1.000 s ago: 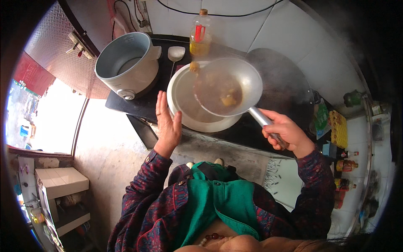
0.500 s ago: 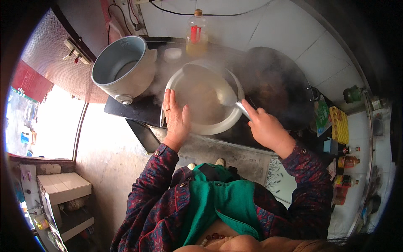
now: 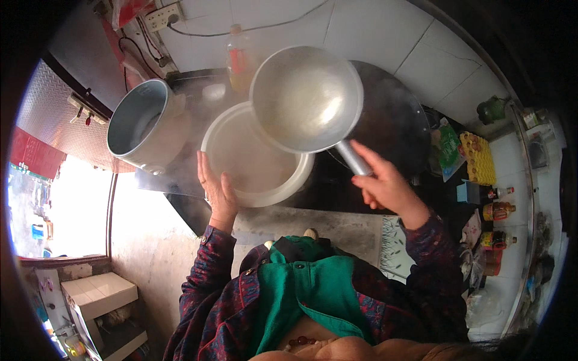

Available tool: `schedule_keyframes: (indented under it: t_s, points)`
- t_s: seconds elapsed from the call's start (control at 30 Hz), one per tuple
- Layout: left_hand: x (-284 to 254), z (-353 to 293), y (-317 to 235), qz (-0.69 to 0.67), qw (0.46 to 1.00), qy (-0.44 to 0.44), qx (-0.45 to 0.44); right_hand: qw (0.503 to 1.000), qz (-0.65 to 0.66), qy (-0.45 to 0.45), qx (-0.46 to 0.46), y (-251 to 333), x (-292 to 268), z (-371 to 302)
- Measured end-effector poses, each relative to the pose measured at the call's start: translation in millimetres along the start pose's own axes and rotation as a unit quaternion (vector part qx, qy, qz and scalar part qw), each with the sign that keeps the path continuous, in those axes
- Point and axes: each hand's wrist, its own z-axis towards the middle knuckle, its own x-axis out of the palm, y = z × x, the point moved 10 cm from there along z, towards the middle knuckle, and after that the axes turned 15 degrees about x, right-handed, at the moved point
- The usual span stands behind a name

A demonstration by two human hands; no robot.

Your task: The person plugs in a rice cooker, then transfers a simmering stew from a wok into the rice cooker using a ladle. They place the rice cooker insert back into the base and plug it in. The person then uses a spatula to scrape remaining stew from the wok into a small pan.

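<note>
My right hand (image 3: 385, 186) grips the metal handle of a large round dipper (image 3: 307, 99). The dipper's silvery bowl is held over the far right part of a white basin (image 3: 263, 198), partly hiding it. Steam blurs the basin's contents, so I cannot make out what they are. At the basin's left rim, my left hand (image 3: 218, 195) rests with straight fingers and the thumb apart. To the right of the dipper, a large dark wok (image 3: 397, 120) stands on the stove, its inside veiled by steam.
A pale pot with a grey inside (image 3: 141, 120) stands left of the basin. Behind are an oil bottle (image 3: 239, 63) and a small white item (image 3: 214, 92). At right lie a yellow egg tray (image 3: 480, 159) and several sauce bottles (image 3: 498, 210). A cable (image 3: 259, 30) runs along the tiled wall.
The dipper has risen from inside the basin and now shows its whole bowl above it. My left hand stays at the basin's left rim. The whole view has shifted somewhat.
</note>
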Motion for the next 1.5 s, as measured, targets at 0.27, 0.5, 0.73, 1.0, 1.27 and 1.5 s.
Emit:
schedule_keyframes:
  t_s: [0.27,0.5,0.73,1.0,1.27,1.5]
  points:
    - [2,0,3,0.034,0.999,-0.016,-0.021,0.921,-0.169,-0.316,0.153,-59,-189,-8]
    - [1,1,-1,0.034,0.999,-0.025,-0.026,0.794,-0.438,-0.393,0.153,-84,-218,24]
    - [0,0,-2,0.029,0.999,-0.030,-0.021,0.972,0.006,-0.106,0.211,-94,-121,39]
    - [0,0,-2,0.026,0.999,-0.019,-0.006,0.941,0.257,0.007,0.221,-100,-92,36]
    - [-1,3,-4,0.025,1.000,-0.013,0.001,0.936,0.284,-0.034,0.203,-98,-109,11]
    - [-4,3,-6,0.016,1.000,-0.010,0.016,0.955,0.232,-0.087,0.164,-63,-116,-24]
